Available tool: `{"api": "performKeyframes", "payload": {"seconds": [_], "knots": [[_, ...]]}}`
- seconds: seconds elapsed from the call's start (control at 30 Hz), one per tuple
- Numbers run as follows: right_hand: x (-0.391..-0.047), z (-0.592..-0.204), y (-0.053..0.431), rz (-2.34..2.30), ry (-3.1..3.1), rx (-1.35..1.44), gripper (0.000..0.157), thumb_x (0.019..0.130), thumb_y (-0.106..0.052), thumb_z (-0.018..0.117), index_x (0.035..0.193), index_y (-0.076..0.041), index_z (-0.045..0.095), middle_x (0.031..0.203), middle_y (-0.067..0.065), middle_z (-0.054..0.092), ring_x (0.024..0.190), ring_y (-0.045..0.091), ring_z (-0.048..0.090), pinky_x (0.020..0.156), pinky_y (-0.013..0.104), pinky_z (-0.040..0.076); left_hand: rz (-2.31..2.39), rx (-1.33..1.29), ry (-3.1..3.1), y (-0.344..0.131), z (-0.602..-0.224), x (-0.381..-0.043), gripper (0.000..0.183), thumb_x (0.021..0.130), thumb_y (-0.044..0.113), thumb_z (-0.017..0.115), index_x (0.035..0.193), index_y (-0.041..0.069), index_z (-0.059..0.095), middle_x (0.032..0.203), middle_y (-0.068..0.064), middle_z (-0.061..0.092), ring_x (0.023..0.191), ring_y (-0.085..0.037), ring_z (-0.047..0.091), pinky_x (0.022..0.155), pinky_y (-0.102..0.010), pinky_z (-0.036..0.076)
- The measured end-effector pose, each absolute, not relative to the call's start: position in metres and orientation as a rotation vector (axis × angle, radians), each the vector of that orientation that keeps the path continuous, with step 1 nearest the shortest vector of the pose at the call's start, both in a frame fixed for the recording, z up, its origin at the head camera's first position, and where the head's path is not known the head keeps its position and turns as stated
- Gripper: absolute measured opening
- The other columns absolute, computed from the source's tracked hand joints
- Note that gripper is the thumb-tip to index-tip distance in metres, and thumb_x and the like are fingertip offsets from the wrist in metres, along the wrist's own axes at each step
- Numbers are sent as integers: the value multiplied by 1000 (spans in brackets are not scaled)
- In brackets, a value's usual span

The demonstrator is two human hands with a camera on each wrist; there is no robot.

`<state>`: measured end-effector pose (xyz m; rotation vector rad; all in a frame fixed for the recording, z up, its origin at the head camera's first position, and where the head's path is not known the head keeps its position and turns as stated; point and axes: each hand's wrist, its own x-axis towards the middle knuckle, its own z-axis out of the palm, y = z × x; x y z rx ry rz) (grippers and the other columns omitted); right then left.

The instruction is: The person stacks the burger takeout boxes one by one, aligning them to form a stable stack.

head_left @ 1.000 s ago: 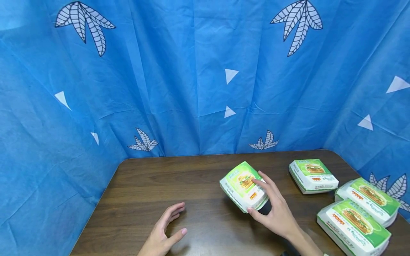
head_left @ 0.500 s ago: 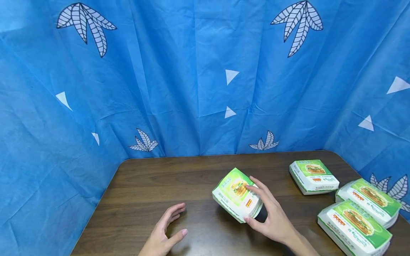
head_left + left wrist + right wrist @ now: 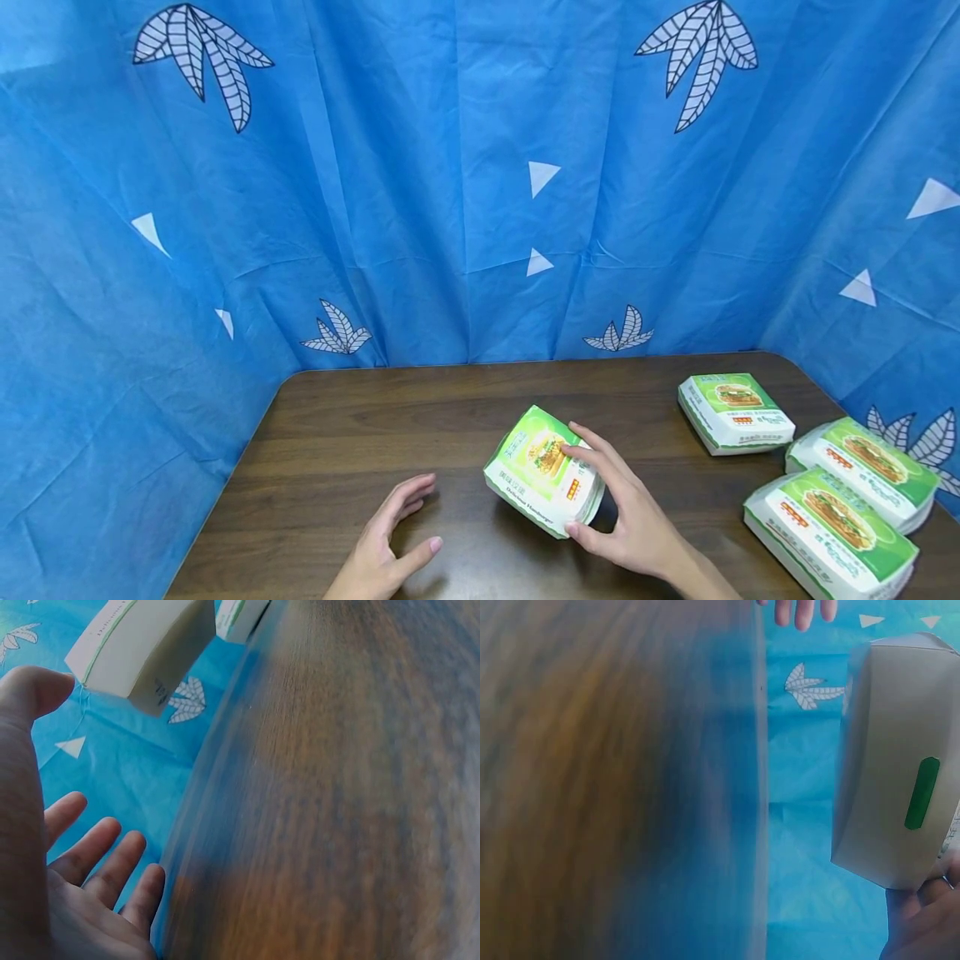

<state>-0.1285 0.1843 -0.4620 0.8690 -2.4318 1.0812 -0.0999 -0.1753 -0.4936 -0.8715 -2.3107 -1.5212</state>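
Note:
My right hand [image 3: 630, 521] grips a green-and-white hamburger box [image 3: 536, 475] by its right side, thumb at the near corner and fingers over the printed top. The box is tilted and raised over the table, with a dark shadow under it. Its plain underside with a green tab faces the right wrist camera, where the box [image 3: 900, 750] fills the right part of the view. My left hand [image 3: 386, 542] is to the left of the box, fingers apart and holding nothing. In the left wrist view the box [image 3: 142, 652] is beyond the thumb.
Three similar hamburger boxes rest at the table's right: one farther back [image 3: 735, 412], another by the right edge [image 3: 866, 467], and a third in front of it [image 3: 832, 533]. A blue curtain [image 3: 495, 208] with leaf prints rises behind the dark wooden table [image 3: 360, 425].
My right hand has brought the hamburger box leftward and nearer to me, toward the left hand. The left hand and the other boxes have stayed in place.

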Motion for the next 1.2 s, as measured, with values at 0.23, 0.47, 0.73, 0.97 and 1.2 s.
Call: {"api": "performKeyframes", "payload": {"seconds": [0.23, 0.47, 0.73, 0.97, 1.2], "knots": [[-127, -464, 182, 1074, -2413, 953, 87, 72, -28, 91, 149, -24, 49, 164, 5, 35, 142, 17, 44, 101, 33, 48, -1595, -887, -2309, -170, -492, -101, 65, 92, 3, 73, 149, -2, 44, 147, -24, 50, 133, -26, 55, 110, -23, 43], [-124, -466, 179, 1056, -2406, 1003, 89, 72, -28, 90, 150, -24, 48, 164, 9, 36, 142, 17, 44, 100, 35, 49, -1681, -843, -2374, -161, -489, -100, 68, 93, 8, 74, 152, 4, 42, 153, -20, 47, 138, -28, 51, 112, -25, 43], [-123, -466, 176, 1054, -2383, 1047, 86, 73, -31, 89, 150, -24, 49, 164, 6, 37, 144, 19, 44, 99, 38, 51, -1678, -711, -2537, -147, -480, -101, 76, 91, 22, 78, 156, 15, 40, 158, -8, 45, 141, -28, 49, 114, -35, 43], [-123, -468, 177, 1051, -2415, 1091, 85, 75, -33, 87, 150, -25, 48, 164, 7, 37, 144, 19, 43, 102, 41, 50, -1702, -671, -2635, -134, -475, -109, 87, 86, 29, 82, 159, 18, 35, 162, -1, 40, 143, -29, 47, 117, -41, 41], [-122, -470, 177, 1025, -2408, 1120, 85, 76, -35, 86, 151, -25, 47, 164, 7, 37, 145, 20, 43, 100, 44, 51, -1679, -692, -2686, -127, -473, -113, 90, 85, 35, 82, 160, 20, 34, 162, 6, 39, 142, -27, 48, 114, -46, 42]]}}
